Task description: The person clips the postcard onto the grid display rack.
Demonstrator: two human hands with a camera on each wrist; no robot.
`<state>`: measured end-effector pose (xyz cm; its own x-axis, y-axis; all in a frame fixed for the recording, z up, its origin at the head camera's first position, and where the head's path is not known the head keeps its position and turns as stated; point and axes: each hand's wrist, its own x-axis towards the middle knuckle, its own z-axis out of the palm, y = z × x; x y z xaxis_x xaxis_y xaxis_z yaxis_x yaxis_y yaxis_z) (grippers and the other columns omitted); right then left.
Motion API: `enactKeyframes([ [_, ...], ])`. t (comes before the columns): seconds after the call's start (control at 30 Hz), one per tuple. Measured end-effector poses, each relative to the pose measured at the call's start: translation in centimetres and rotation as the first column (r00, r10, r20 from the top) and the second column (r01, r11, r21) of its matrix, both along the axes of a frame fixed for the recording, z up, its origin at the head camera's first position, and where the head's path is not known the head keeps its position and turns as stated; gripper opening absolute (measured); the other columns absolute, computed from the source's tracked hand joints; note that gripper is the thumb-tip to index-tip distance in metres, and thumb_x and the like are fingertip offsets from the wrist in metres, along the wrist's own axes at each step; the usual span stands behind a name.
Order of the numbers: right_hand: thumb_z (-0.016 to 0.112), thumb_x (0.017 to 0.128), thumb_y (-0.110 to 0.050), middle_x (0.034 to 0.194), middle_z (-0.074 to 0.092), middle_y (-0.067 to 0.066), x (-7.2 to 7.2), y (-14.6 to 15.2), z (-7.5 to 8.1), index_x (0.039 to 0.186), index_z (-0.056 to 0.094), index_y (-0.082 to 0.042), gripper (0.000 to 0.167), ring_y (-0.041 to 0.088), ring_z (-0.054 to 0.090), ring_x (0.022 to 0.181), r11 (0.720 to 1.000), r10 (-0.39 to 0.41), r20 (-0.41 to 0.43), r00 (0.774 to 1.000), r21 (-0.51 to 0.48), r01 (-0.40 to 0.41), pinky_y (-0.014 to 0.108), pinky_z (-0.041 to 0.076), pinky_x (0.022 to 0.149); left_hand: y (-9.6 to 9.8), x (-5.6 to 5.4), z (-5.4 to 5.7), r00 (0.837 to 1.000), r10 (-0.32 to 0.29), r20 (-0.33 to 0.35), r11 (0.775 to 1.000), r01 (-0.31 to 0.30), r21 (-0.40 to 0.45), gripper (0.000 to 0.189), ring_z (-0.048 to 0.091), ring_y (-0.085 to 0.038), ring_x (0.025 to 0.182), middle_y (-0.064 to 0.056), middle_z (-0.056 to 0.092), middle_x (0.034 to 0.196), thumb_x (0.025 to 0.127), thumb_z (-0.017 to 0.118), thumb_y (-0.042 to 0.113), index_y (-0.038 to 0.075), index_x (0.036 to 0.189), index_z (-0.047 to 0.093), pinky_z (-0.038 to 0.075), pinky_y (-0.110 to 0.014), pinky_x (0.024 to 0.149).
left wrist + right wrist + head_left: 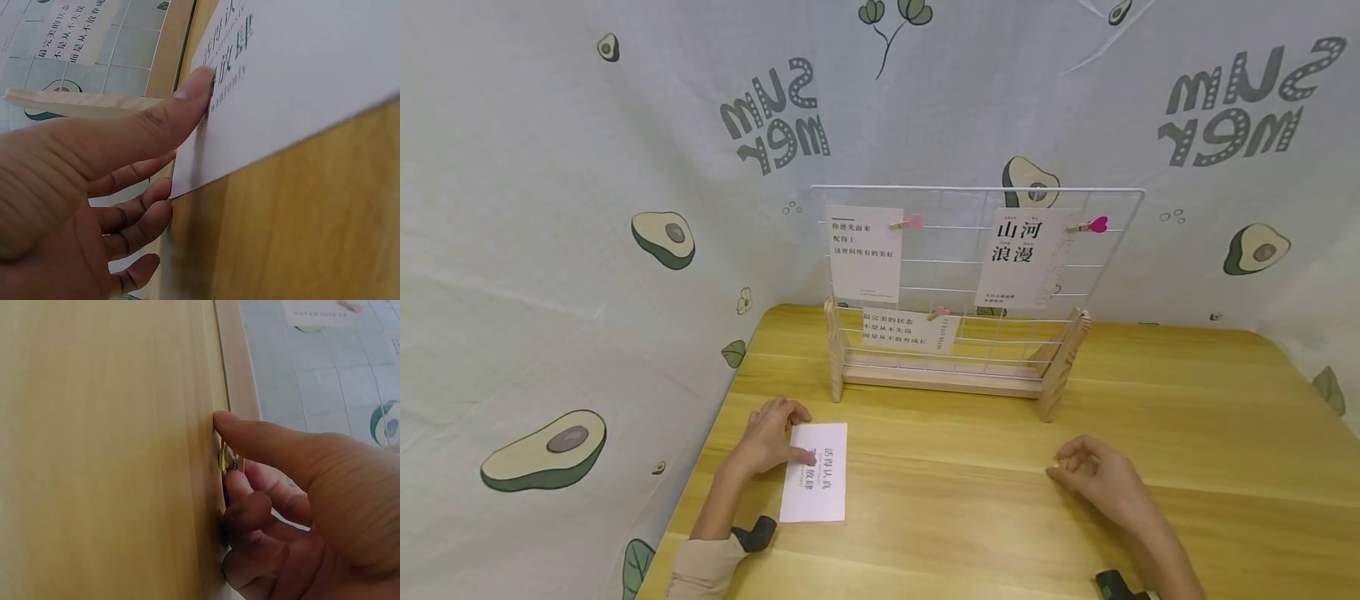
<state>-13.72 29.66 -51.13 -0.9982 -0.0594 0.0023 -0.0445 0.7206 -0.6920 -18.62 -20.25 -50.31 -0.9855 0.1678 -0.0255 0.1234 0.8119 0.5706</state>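
A white card with dark lettering lies flat on the wooden table, left of the middle. My left hand is at its upper left: the thumb reaches over the lettering, and the other fingers are spread loosely at the card's edge. In the left wrist view, that thumb casts a shadow on the card. Low over the table on the right, my right hand pinches a small clothespin between thumb and forefinger. Its metal spring shows, but most of it is hidden by the fingers.
Behind the hands stands a white wire grid rack on a wooden base. Small heart clothespins hold a left card, a right card and a lower card on it. A patterned cloth hangs behind the table.
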Motion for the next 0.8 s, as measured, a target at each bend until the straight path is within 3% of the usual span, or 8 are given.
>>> enactKeyframes([
  [0.23,0.078,0.092,-0.017,0.093,0.064,0.007,0.08,0.27,0.01,0.111,0.065,-0.001,0.028,0.002,0.043,0.053,1.000,0.004,0.028,1.000,-0.023,-0.003,0.021,0.042,0.048,0.13,-0.12,-0.23,0.999,-0.007,0.032,0.999,0.006,0.035,0.059,0.048,-0.015,0.088,-0.001,0.058,0.093,0.057,0.103,0.025,0.010,0.103,0.068,0.029,-0.035,0.081],
  [0.37,0.078,0.092,-0.015,0.093,0.065,0.008,0.16,0.37,-0.01,0.110,0.067,0.000,0.026,-0.001,0.055,0.060,0.999,0.015,0.007,1.000,-0.036,-0.015,0.022,0.046,0.051,0.00,-0.22,-0.40,0.999,0.004,0.051,0.996,-0.009,0.091,0.046,0.047,-0.015,0.083,-0.002,0.058,0.092,0.065,0.099,0.017,0.010,0.098,0.069,0.033,-0.031,0.079],
  [0.5,0.078,0.093,-0.016,0.097,0.070,0.009,0.24,0.54,-0.05,0.109,0.069,-0.003,0.023,0.000,0.064,0.070,0.998,0.021,0.015,1.000,-0.063,-0.020,0.023,0.050,0.055,-0.26,-0.28,-0.39,0.997,0.033,0.076,0.979,-0.048,0.200,0.034,0.047,-0.016,0.076,-0.005,0.059,0.089,0.074,0.092,0.007,0.006,0.099,0.069,0.037,-0.024,0.067],
  [0.7,0.076,0.094,-0.016,0.103,0.073,0.011,0.19,0.70,-0.10,0.110,0.071,-0.004,0.020,0.006,0.060,0.058,0.991,0.050,0.056,0.997,-0.125,-0.042,0.026,0.051,0.051,-0.59,-0.27,-0.25,0.992,0.093,0.086,0.963,-0.112,0.243,0.026,0.051,-0.014,0.068,-0.005,0.063,0.082,0.079,0.089,0.008,0.004,0.095,0.069,0.041,-0.022,0.059],
  [0.8,0.078,0.093,-0.019,0.099,0.071,0.009,0.21,0.64,-0.17,0.111,0.070,-0.003,0.026,0.007,0.058,0.056,0.992,0.036,0.067,0.997,-0.125,-0.028,0.026,0.051,0.051,-0.63,-0.43,-0.27,0.990,0.082,0.112,0.934,-0.115,0.337,0.019,0.054,-0.012,0.061,-0.008,0.065,0.084,0.086,0.082,0.004,0.000,0.098,0.068,0.046,-0.020,0.053],
])
